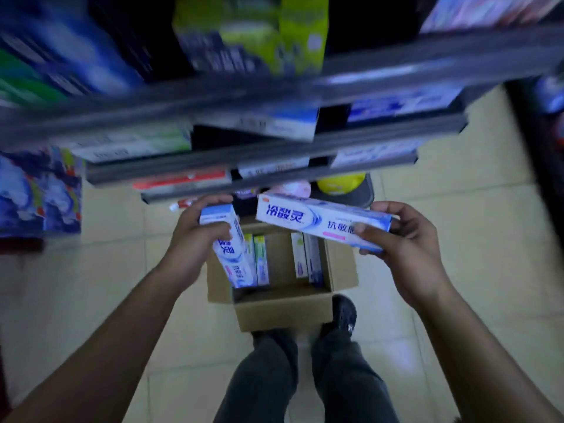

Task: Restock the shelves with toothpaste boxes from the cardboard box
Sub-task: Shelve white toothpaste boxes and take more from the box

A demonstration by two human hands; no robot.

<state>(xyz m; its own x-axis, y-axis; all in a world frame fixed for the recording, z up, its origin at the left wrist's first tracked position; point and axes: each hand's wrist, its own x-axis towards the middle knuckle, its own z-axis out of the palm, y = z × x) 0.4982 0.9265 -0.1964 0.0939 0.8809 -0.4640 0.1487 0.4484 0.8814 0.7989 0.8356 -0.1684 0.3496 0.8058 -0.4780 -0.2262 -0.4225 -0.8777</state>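
Left hand (195,239): fingers curled round the top end of a blue-white toothpaste box (236,257), thumb across the near face. The box hangs long axis down, with its lower end over the opening of the cardboard box (283,309). Can't tell if it touches anything in there.

Right hand (409,242): pinching the right end of a second toothpaste box (314,216), thumb on the printed face, fingers behind. It lies roughly level, print toward me, left end slightly higher. It's above the cardboard box and just in front of the lowest shelf edges. The two held boxes are near each other but apart.

The cardboard box sits on the tiled floor (457,209), flaps open, below and between my hands, right in front of my shoe (345,312). Inside are more boxes standing on end (261,264): green-white ones on the left, a couple toward the right, bare cardboard between them.

Shelves (250,164): grey stepped rails ahead and above, heavily blurred. The stock is boxed goods in blue, white and green, plus a red-white pack (183,181) on a lower tier. A yellow object (340,181) and a pink object (293,187) sit low down behind the second toothpaste box, too blurred to identify. Blue patterned packs (39,193) are stacked at the left beside the shelving.
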